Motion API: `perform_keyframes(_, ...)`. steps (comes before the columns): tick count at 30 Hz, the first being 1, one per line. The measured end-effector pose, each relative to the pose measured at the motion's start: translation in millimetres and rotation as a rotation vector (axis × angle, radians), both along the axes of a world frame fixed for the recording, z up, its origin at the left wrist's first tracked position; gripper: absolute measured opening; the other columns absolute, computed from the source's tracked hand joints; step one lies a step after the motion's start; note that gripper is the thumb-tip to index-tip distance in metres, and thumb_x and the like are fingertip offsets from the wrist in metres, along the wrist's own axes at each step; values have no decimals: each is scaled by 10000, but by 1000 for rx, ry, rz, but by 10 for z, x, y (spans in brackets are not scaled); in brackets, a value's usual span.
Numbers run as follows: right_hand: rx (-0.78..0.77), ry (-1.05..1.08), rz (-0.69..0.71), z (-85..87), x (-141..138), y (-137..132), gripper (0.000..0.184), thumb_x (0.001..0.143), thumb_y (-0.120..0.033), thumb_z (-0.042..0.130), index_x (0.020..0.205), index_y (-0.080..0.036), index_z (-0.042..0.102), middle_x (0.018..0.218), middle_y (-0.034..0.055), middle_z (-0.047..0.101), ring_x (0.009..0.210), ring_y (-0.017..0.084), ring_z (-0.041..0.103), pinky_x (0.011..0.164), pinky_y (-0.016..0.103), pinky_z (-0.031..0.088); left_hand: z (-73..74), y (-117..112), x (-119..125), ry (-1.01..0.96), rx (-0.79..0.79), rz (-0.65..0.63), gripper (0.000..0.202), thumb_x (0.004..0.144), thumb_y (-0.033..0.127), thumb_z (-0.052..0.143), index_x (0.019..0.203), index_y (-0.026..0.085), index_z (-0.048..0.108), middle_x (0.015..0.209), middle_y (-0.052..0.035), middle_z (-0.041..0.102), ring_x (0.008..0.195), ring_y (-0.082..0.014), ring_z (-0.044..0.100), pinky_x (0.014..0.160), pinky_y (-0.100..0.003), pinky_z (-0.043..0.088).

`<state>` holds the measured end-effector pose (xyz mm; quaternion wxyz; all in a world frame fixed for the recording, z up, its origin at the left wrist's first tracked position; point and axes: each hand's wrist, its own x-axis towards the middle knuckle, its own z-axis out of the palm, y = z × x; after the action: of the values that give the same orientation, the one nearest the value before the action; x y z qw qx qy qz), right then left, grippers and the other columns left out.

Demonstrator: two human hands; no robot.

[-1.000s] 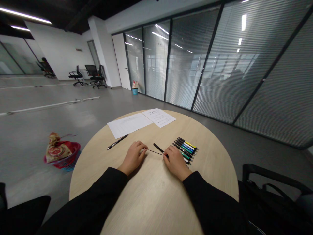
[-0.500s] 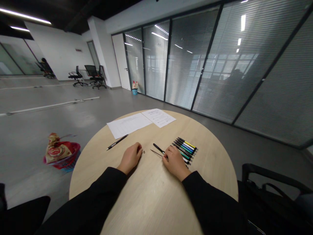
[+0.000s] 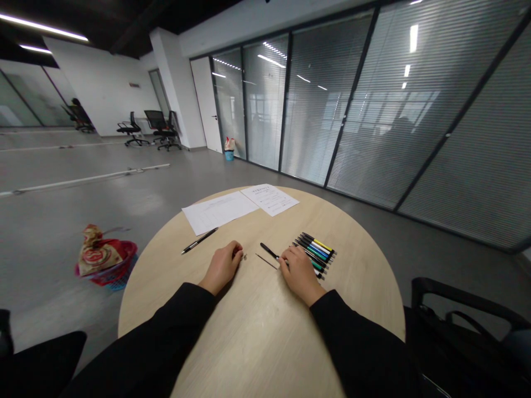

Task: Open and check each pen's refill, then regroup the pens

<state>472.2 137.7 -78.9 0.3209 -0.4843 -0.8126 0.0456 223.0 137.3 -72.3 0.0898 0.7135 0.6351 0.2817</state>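
Black pen [image 3: 269, 252] lies on the round wooden table [image 3: 352, 287], its long axis slanting from the far left down toward my right hand [image 3: 298, 275], which covers its near end. I read the far end as pointing up and left, toward the papers [image 3: 218, 213], though I can't make out which end is the tip. A thin refill [image 3: 265, 261] lies just below the pen, running nearly parallel, and its near end reaches almost to the same hand. Placed side by side like that, the two look to me as if they belong together, kept within easy reach of the fingers. The right hand sits narrow, fingers curled down over the pen; I cannot tell whether it grips or only rests there. My left hand [image 3: 223, 268] is loosely curled on the table, holding nothing I can see, with a tiny speck [image 3: 244, 256] just beyond it, too small to identify. Past the right hand, a neat row of colored pens [image 3: 314, 249] lies side by side, laid out as if for picking singly. A separate black pen [image 3: 199, 240] lies just below the papers.
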Motion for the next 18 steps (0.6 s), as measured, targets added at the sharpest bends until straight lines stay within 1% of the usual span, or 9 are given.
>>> perform_keyframes(5, 2, -21, -28, -15, 19, 27, 190, 954, -242, 575, 780, -191, 632, 861, 52, 638, 888, 213, 522, 836, 323, 383, -12, 13, -15, 31, 9, -1, 176, 926, 268, 423, 920, 201, 586, 844, -63, 701, 783, -232, 648, 723, -335, 457)
perform_keyframes(9, 0, -52, -40, -20, 20, 28, 248, 961, -294, 577, 739, -194, 621, 850, 54, 631, 885, 213, 515, 834, 325, 378, -52, 34, -33, 64, 59, 2, 196, 919, 231, 385, 901, 194, 578, 890, -83, 675, 839, -239, 629, 759, -352, 472)
perform_keyframes(11, -3, -46, -46, -31, 19, 30, 221, 954, -281, 583, 755, -194, 620, 867, 55, 629, 897, 215, 515, 833, 324, 382, -68, 41, -38, 62, 77, -3, 212, 919, 226, 375, 874, 192, 580, 886, -85, 660, 843, -234, 620, 776, -357, 481)
perform_keyframes(15, -18, -41, -64, -75, 25, 38, 20, 891, -183, 629, 887, -192, 646, 956, 66, 631, 938, 229, 517, 840, 334, 403, -74, 43, -33, 56, 74, -13, 286, 950, 268, 332, 832, 193, 582, 861, -87, 635, 835, -233, 613, 792, -374, 493)
perform_keyframes(18, -31, -69, -63, -110, 31, 42, 86, 867, -176, 643, 946, -196, 671, 1002, 84, 629, 974, 247, 517, 873, 355, 416, -66, 39, -26, 48, 60, -14, 306, 956, 282, 320, 852, 187, 592, 887, -97, 634, 856, -245, 616, 813, -392, 498)
